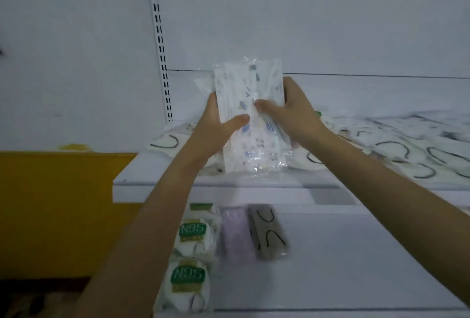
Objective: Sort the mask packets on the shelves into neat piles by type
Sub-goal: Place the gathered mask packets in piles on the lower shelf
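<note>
Left hand point(220, 125), right hand point(291, 110) gripping mask packets point(244, 83) — prints blurred, count unclear

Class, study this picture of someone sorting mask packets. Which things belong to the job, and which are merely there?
Part of the job: patterned packets held by left hand and right hand; N95 packets; lilac packet; grey packet; loose packets on upper shelf.
Merely there: slotted rail; yellow panel.

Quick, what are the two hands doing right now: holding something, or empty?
Left hand: grips the left side of the bundle of patterned mask packets.
Right hand: grips the right side of the same bundle.
</note>
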### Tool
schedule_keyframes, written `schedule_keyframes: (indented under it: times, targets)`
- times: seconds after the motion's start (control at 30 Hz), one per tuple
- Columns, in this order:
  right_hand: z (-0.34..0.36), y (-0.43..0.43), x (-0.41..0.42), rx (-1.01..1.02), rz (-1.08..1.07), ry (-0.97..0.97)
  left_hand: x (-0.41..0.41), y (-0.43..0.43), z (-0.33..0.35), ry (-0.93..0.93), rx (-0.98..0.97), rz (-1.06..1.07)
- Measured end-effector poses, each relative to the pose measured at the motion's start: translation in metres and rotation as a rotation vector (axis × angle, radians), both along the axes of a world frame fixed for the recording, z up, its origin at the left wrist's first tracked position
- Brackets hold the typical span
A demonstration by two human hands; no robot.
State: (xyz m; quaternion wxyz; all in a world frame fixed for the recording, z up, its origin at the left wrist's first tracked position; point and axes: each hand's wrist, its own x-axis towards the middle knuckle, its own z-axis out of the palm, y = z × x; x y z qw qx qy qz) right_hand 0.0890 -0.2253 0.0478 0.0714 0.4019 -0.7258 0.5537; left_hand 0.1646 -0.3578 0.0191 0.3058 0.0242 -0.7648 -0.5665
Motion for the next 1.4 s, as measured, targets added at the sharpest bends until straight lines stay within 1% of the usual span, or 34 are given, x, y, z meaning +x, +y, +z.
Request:
schedule_keyframes:
  times: [0.1,0.17,0.23,0.33,0.43,0.5,0.6,0.63,0.73,0.83,0.93,1.0,1.07,1.17,1.23,1.27,1.33,1.4]
  targets:
    - [-0.027,0.043,0.020,0.028,-0.067,0.078,0.028,0.042,-0.018,0.008,0.094,-0.007]
    - [-0.054,0.074,0.029,0.087,-0.045,-0.009,0.048,0.074,-0.038,0.035,0.148,-0.038]
    - [-0.086,0.105,0.043,0.130,0.001,-0.078,0.065,0.106,-0.064,0.033,0.217,-0.130]
    - [-0.129,0.156,0.066,0.123,0.049,-0.129,0.080,0.152,-0.113,-0.104,0.379,-0.216]
    - [-0.173,0.209,0.085,0.220,-0.011,-0.198,0.089,0.200,-0.168,-0.214,0.544,-0.211]
    - [-0.202,0.237,0.099,0.297,-0.043,-0.330,0.095,0.230,-0.202,-0.317,0.620,-0.166]
    - [-0.242,0.260,0.111,0.341,-0.131,-0.556,0.099,0.256,-0.248,-0.419,0.759,-0.054]
    - [-0.253,0.264,0.115,0.352,-0.141,-0.616,0.101,0.260,-0.260,-0.457,0.771,-0.064]
    - [-0.278,0.270,0.119,0.343,-0.083,-0.772,0.106,0.266,-0.278,-0.545,0.697,-0.180]
    - [-0.289,0.266,0.120,0.300,-0.047,-0.840,0.107,0.261,-0.290,-0.556,0.684,-0.280]
    - [-0.310,0.261,0.118,0.191,-0.058,-0.999,0.096,0.249,-0.305,-0.548,0.747,-0.199]
    - [-0.328,0.260,0.117,0.167,-0.048,-1.061,0.082,0.241,-0.317,-0.534,0.726,-0.105]
    - [-0.342,0.259,0.115,0.114,-0.006,-1.072,0.066,0.235,-0.322,-0.555,0.691,-0.045]
    - [-0.352,0.253,0.104,0.083,-0.013,-1.044,0.041,0.235,-0.330,-0.583,0.592,-0.111]
    - [-0.359,0.247,0.084,0.067,-0.033,-1.022,0.018,0.234,-0.333,-0.635,0.514,-0.151]
    - [-0.363,0.244,0.071,0.062,-0.045,-1.023,0.004,0.231,-0.334,-0.663,0.498,-0.170]
    - [-0.371,0.237,0.038,0.068,-0.089,-1.049,-0.027,0.221,-0.338,-0.713,0.530,-0.190]
    - [-0.377,0.230,-0.001,0.033,-0.102,-1.067,-0.059,0.210,-0.343,-0.763,0.535,-0.156]
